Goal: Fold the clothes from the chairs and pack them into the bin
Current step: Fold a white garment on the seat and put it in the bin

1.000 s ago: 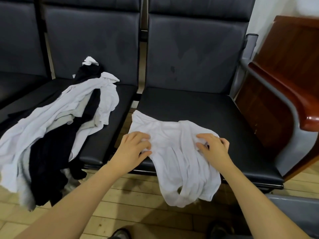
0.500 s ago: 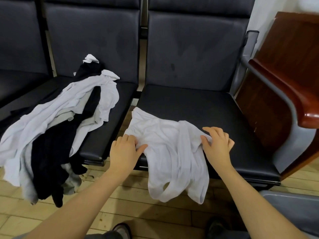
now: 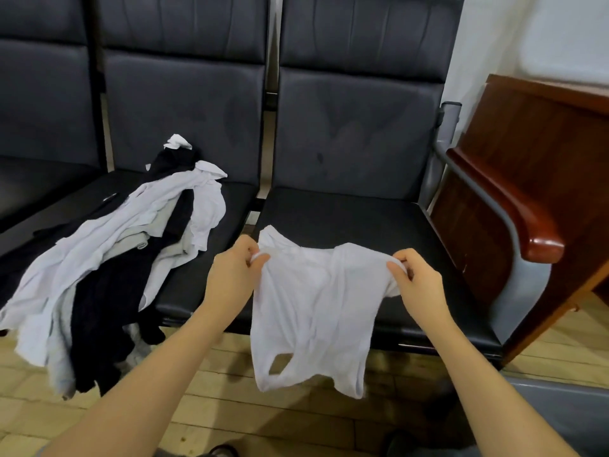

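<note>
A white garment [image 3: 313,305] hangs over the front edge of the right-hand black chair seat [image 3: 346,219], its lower part dangling toward the floor. My left hand [image 3: 234,275] pinches its upper left edge. My right hand [image 3: 418,285] pinches its upper right edge, and the cloth is stretched between them. A heap of white, grey and black clothes [image 3: 115,252] lies on the chair to the left and spills over its front. The grey bin [image 3: 566,413] shows at the lower right corner.
A row of black padded chairs [image 3: 184,103] runs along the back. A grey armrest [image 3: 527,291] and a red-brown wooden desk [image 3: 540,159] stand close on the right. The floor is light wood [image 3: 296,420]. Dark shoes [image 3: 224,451] show at the bottom edge.
Both hands went from resting on the white garment to pinching its top edge and lifting it slightly. The hands moved apart, spreading the cloth.
</note>
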